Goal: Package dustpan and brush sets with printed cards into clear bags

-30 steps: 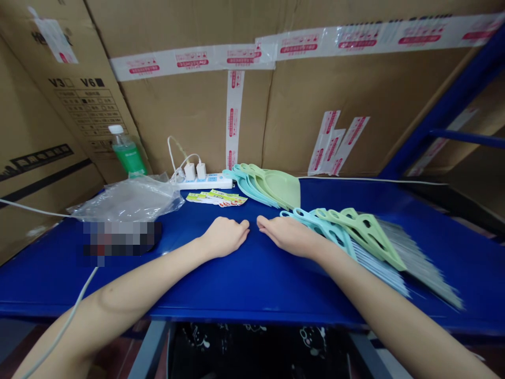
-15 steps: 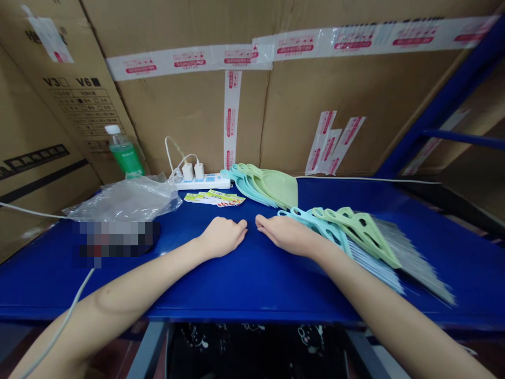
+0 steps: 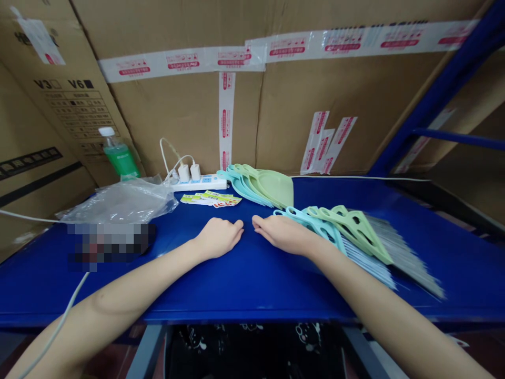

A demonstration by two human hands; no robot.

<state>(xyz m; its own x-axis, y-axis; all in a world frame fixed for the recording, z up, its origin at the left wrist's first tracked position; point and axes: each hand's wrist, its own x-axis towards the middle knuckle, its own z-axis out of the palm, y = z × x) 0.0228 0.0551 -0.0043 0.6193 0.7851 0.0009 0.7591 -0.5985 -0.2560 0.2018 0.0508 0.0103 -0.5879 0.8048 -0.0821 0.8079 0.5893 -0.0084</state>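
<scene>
My left hand [image 3: 219, 237] rests palm down on the blue table [image 3: 252, 284], its fingers loosely bent and nothing in it. A finger's width to its right lies my right hand [image 3: 282, 234], flat, empty, fingertips pointing left. Its wrist touches a fanned row of small brushes [image 3: 347, 231] with light blue and green handles and grey bristles. A stack of blue and green plastic dustpans [image 3: 268, 187] lies just beyond both hands.
Clear plastic bags [image 3: 122, 202] lie at the left, with a blurred dark object [image 3: 110, 245] in front of them. Behind are small printed cards [image 3: 209, 199], a white power strip [image 3: 199, 183] with chargers and a green bottle [image 3: 118, 155]. Taped cardboard boxes [image 3: 189, 110] wall the back.
Both hands stay where they were on the table. The whole view has slid slightly to the left as my head moved.
</scene>
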